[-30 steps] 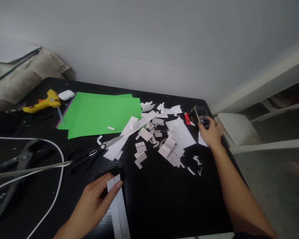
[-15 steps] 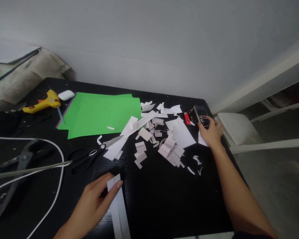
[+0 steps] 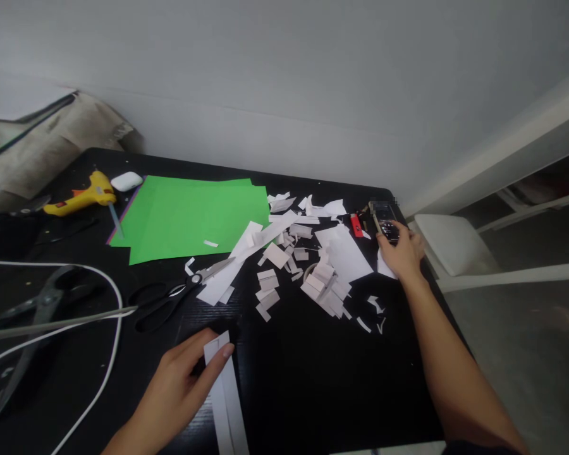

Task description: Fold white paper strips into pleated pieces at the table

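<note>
My left hand rests at the near edge of the black table, fingers pinched on the top end of a long folded white paper strip. My right hand reaches to the far right corner, fingers curled over a dark phone lying there. A pile of cut white paper pieces lies between the hands. Black-handled scissors lie left of the pile, closed, blades pointing right.
Green paper sheets lie at the back. A yellow glue gun and a white earbud case sit at the back left. A white cable and large black shears lie at left. A small red item lies by the phone.
</note>
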A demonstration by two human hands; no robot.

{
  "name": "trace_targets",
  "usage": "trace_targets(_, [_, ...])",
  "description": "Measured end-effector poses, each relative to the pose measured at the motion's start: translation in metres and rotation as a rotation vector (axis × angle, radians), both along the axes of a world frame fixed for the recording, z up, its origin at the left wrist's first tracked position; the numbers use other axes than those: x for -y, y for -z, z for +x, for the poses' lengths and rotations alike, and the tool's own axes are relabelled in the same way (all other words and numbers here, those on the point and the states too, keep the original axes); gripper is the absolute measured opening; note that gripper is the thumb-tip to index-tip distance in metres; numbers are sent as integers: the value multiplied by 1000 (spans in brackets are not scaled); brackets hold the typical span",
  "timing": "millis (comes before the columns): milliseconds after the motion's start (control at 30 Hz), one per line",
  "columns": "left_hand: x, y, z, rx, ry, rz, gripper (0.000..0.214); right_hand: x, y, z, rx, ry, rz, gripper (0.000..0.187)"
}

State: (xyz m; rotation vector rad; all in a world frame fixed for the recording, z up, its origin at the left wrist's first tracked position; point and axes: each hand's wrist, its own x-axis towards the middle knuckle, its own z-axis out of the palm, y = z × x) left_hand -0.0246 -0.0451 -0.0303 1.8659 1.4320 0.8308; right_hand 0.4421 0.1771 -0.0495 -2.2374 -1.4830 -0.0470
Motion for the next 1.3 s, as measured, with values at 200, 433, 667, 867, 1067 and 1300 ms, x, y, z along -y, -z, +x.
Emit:
trace_targets(200, [1, 0, -1, -1, 2, 0, 21, 0, 0, 0, -2, 1, 0, 61])
trace_targets(433, [0, 0, 0, -4, -10, -5, 24, 0, 0, 0, -1, 4, -5, 60])
trace_targets(667, [1, 2, -2, -4, -13, 0, 19, -1, 0, -1, 20, 10, -28, 61])
trace_targets(867, [1, 3, -2, 3, -11, -11, 23, -2, 1, -1, 15, 23, -37, 69])
trace_targets(1067, [0, 0, 0, -10, -21, -12, 25, 0, -3, -2, -6, 23, -28, 73])
trace_targets(1300, [0, -1, 0, -4, -13, 9, 25, 0, -1, -1, 1, 14, -12, 72])
